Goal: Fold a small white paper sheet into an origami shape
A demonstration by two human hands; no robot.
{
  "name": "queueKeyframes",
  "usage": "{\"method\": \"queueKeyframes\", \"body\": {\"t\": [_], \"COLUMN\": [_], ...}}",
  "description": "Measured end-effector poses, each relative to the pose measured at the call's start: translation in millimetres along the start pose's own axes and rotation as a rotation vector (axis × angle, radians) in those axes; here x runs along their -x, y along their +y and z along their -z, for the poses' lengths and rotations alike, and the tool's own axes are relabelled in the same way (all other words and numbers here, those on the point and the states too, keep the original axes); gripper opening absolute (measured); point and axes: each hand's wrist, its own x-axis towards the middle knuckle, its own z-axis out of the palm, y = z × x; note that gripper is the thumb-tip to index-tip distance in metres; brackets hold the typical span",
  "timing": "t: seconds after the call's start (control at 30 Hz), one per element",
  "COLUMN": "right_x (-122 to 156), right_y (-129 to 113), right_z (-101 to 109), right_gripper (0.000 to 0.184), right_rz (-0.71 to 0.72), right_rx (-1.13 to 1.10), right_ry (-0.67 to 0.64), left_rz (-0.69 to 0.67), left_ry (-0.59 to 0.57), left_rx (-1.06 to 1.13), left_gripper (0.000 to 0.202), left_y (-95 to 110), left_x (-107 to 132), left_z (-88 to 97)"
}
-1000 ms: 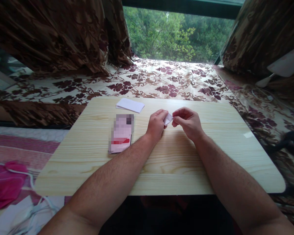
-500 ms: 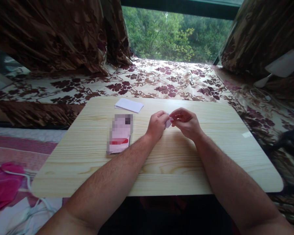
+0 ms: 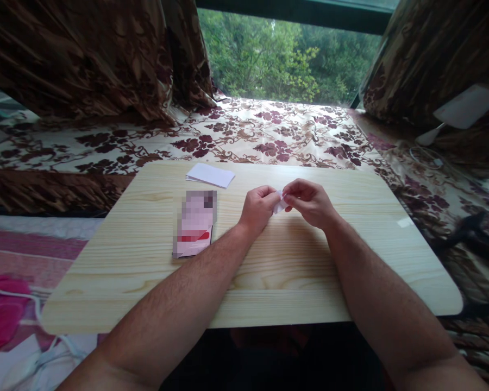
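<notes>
A small piece of white paper [image 3: 280, 202] is pinched between my two hands, above the middle of the wooden table [image 3: 293, 282]. My left hand [image 3: 259, 208] is closed on its left side, thumb against the fingers. My right hand [image 3: 307, 200] grips the upper right edge between thumb and fingertips. Much of the paper is hidden by the fingers, so its exact shape cannot be made out. Left of my hands lies a pink phone-shaped item [image 3: 195, 222], partly blurred, with a red stripe. Beyond it rests a short stack of white paper [image 3: 211, 175].
A floral cloth [image 3: 277, 130] covers the ledge behind the table, below a window. At the right stands a white lamp [image 3: 466, 107] with a cable. A pink cloth [image 3: 4, 304] and white cords lie at the lower left. A pale patch [image 3: 405, 222] marks the table's right side.
The view has shifted slightly, so the table and items appear a little further left. My right fingers have changed their pinch a little; both hands still hold the paper.
</notes>
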Motion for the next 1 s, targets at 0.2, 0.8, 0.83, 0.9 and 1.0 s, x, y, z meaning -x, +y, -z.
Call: {"method": "queueKeyframes", "body": {"t": [0.2, 0.8, 0.83, 0.9, 1.0], "right_x": [0.2, -2.0, -2.2, -2.5, -3.0], "right_y": [-3.2, -2.9, -2.9, -2.3, -0.4], "right_z": [-1.1, -1.1, -1.7, -2.8, -3.8], "right_gripper": [0.023, 0.026, 0.026, 0.026, 0.026], "right_rz": [-0.012, 0.019, 0.022, 0.027, 0.037], "right_rx": [-0.009, -0.045, -0.040, -0.031, -0.006], "right_ry": [0.026, 0.065, 0.075, 0.092, 0.117], "left_rz": [-0.005, -0.024, -0.030, -0.044, -0.065], "left_ry": [-0.016, -0.013, -0.010, -0.008, -0.009], "left_rx": [0.004, -0.119, -0.126, -0.136, -0.152], "left_gripper": [0.012, 0.014, 0.014, 0.014, 0.016], "left_y": [0.7, -0.4, -0.4, -0.4, 0.0], "left_x": [1.3, 0.7, 0.6, 0.5, 0.6], "left_z": [-0.3, -0.5, -0.8, -1.3, -1.7]}}
